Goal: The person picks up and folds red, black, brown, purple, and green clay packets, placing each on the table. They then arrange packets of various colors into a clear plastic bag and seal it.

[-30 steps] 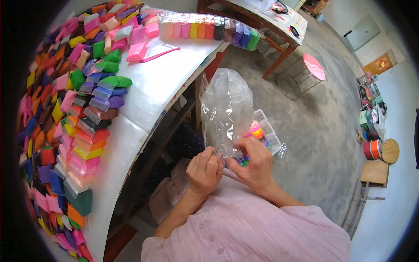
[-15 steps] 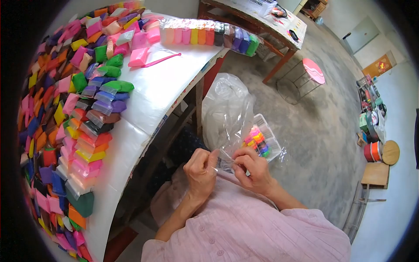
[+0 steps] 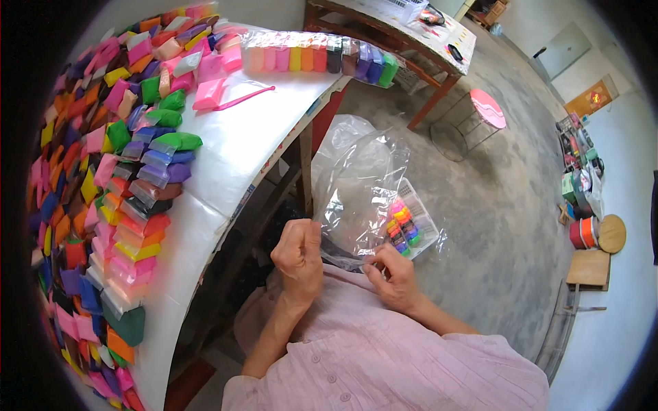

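Note:
A clear plastic bag (image 3: 356, 198) hangs in front of me with its mouth between my hands. My left hand (image 3: 299, 257) is closed on one side of the rim, and my right hand (image 3: 394, 275) pinches the other side. Just beyond my right hand, a white plastic basket (image 3: 426, 229) stands low down, holding bright multicoloured packets (image 3: 404, 222). Part of the basket is hidden behind the bag.
To the left, a white-covered table (image 3: 226, 147) carries a heap of small coloured packets (image 3: 89, 164), a packed row of them (image 3: 312, 58) and a pink stick tool (image 3: 245, 98). A pink-topped stool (image 3: 487, 108) and a second table (image 3: 411, 38) stand farther off.
My hands have moved apart, the left one going left and up. The bag's mouth is spread wider, and the bag looks fuller and more opened out.

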Tool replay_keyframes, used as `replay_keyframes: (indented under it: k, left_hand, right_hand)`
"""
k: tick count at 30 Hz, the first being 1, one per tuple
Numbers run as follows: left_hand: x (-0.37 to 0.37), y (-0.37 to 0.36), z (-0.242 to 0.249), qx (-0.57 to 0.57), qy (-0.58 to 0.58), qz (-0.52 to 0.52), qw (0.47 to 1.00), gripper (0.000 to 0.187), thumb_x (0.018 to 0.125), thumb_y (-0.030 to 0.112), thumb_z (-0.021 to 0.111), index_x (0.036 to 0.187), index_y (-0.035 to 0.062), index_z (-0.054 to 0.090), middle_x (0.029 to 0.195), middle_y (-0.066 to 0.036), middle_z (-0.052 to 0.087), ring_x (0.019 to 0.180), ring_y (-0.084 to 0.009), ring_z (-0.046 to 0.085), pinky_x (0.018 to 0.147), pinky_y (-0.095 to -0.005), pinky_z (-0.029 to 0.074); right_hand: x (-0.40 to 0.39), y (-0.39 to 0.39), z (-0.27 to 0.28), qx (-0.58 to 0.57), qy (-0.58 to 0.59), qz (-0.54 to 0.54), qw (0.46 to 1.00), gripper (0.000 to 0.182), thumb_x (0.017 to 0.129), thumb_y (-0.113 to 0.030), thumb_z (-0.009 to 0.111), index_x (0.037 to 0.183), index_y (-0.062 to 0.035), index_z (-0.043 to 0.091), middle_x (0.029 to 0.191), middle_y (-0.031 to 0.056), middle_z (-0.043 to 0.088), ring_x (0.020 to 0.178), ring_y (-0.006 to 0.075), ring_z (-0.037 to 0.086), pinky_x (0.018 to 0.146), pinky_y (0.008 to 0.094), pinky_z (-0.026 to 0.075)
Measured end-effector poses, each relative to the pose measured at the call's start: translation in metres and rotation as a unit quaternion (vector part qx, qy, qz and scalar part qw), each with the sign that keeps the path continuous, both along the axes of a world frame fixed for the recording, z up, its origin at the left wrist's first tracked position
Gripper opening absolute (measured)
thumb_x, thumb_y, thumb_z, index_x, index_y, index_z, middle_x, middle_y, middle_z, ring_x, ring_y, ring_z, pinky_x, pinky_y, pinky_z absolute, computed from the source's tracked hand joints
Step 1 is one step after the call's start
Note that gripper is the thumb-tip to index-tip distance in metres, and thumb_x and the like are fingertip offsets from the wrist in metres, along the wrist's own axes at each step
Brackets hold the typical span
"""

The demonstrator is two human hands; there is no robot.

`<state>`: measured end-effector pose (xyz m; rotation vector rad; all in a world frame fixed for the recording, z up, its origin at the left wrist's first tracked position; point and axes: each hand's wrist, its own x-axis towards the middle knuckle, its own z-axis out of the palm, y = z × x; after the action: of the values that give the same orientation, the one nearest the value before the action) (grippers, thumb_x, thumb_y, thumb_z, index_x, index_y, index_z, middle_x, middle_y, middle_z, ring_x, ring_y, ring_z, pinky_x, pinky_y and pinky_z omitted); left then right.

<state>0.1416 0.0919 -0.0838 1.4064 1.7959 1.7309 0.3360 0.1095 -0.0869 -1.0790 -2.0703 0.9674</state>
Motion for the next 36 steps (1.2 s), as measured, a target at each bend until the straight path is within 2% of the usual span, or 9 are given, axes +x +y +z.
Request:
replay_keyframes:
  k: [2, 5, 11, 17, 20, 24, 28, 31, 36]
  left_hand:
    - [-0.005, 0.001, 0.007, 0.032, 0.070, -0.015, 0.997, 0.019, 0.090, 0.006, 0.064, 0.075, 0.0008, 0.054, 0.078, -0.011, 0.059, 0.063, -0.0252, 0.058, 0.053, -0.0344, 0.044]
    - [-0.013, 0.002, 0.011, 0.075, 0.156, -0.041, 0.984, 0.014, 0.090, 0.003, 0.063, 0.079, -0.0015, 0.057, 0.079, -0.013, 0.062, 0.064, -0.0240, 0.059, 0.054, -0.0326, 0.045]
    - [-0.022, -0.001, 0.025, 0.108, 0.225, -0.077, 0.965, 0.013, 0.085, 0.003, 0.066, 0.077, -0.0016, 0.057, 0.083, -0.014, 0.064, 0.067, -0.0293, 0.061, 0.057, -0.0350, 0.049]
    - [-0.033, -0.023, 0.062, 0.146, 0.281, -0.039, 0.948, 0.020, 0.083, 0.011, 0.071, 0.076, -0.0001, 0.057, 0.083, -0.015, 0.064, 0.067, -0.0289, 0.061, 0.056, -0.0341, 0.049]
    - [-0.032, -0.034, 0.090, 0.168, 0.305, -0.037, 0.937, 0.021, 0.084, 0.014, 0.070, 0.076, -0.0002, 0.057, 0.083, -0.015, 0.065, 0.067, -0.0278, 0.062, 0.056, -0.0336, 0.049]
    - [-0.036, -0.047, 0.121, 0.188, 0.344, -0.007, 0.920, 0.022, 0.084, 0.020, 0.070, 0.079, 0.0018, 0.060, 0.087, -0.014, 0.066, 0.070, -0.0280, 0.062, 0.062, -0.0343, 0.051]
    - [-0.056, -0.070, 0.145, 0.158, 0.391, 0.064, 0.904, 0.026, 0.086, 0.020, 0.070, 0.102, 0.0026, 0.060, 0.102, -0.013, 0.066, 0.081, -0.0299, 0.062, 0.069, -0.0369, 0.051]
    - [-0.059, -0.086, 0.163, 0.083, 0.457, 0.243, 0.852, 0.046, 0.085, 0.028, 0.073, 0.119, 0.0048, 0.052, 0.117, -0.013, 0.062, 0.086, -0.0295, 0.061, 0.070, -0.0368, 0.050]
    - [-0.021, -0.128, 0.119, 0.212, 0.559, 0.151, 0.787, 0.049, 0.092, 0.034, 0.062, 0.123, -0.0019, 0.052, 0.122, -0.019, 0.058, 0.092, -0.0305, 0.061, 0.077, -0.0376, 0.052]
  right_hand:
    - [0.012, 0.002, 0.013, -0.005, -0.127, 0.029, 0.992, 0.023, 0.079, -0.018, 0.075, 0.088, -0.0038, 0.060, 0.089, 0.0087, 0.061, 0.065, 0.0213, 0.058, 0.054, 0.0329, 0.045]
    - [0.012, 0.011, 0.053, 0.200, -0.121, -0.038, 0.972, 0.028, 0.073, -0.024, 0.078, 0.090, -0.0084, 0.062, 0.090, 0.0073, 0.062, 0.081, 0.0233, 0.062, 0.072, 0.0379, 0.049]
    - [-0.014, 0.047, 0.069, 0.393, -0.238, 0.155, 0.874, 0.030, 0.063, -0.018, 0.079, 0.088, -0.0100, 0.063, 0.104, 0.0088, 0.063, 0.102, 0.0271, 0.059, 0.100, 0.0498, 0.041]
    - [-0.010, 0.049, 0.036, 0.273, -0.304, 0.229, 0.883, 0.026, 0.065, -0.013, 0.071, 0.088, -0.0087, 0.062, 0.118, 0.0110, 0.061, 0.106, 0.0280, 0.059, 0.081, 0.0480, 0.046]
    - [-0.037, 0.056, 0.064, 0.437, -0.194, 0.222, 0.850, 0.024, 0.065, -0.014, 0.070, 0.087, -0.0087, 0.062, 0.115, 0.0121, 0.062, 0.099, 0.0267, 0.061, 0.071, 0.0428, 0.046]
    - [-0.070, 0.060, 0.080, 0.484, -0.078, 0.204, 0.847, 0.023, 0.071, -0.016, 0.068, 0.090, -0.0060, 0.062, 0.118, 0.0187, 0.057, 0.096, 0.0296, 0.061, 0.079, 0.0450, 0.047]
    - [-0.109, 0.064, 0.105, 0.558, 0.012, 0.209, 0.803, 0.020, 0.068, -0.010, 0.067, 0.087, -0.0045, 0.062, 0.118, 0.0178, 0.059, 0.089, 0.0260, 0.063, 0.073, 0.0361, 0.048]
    - [-0.147, 0.062, 0.107, 0.559, 0.028, 0.231, 0.796, 0.013, 0.072, -0.009, 0.066, 0.084, -0.0046, 0.062, 0.124, 0.0181, 0.059, 0.090, 0.0268, 0.063, 0.069, 0.0330, 0.050]
    - [-0.199, 0.054, 0.093, 0.556, 0.050, 0.254, 0.790, 0.015, 0.071, -0.008, 0.065, 0.086, -0.0059, 0.062, 0.133, 0.0178, 0.054, 0.096, 0.0272, 0.061, 0.068, 0.0329, 0.050]
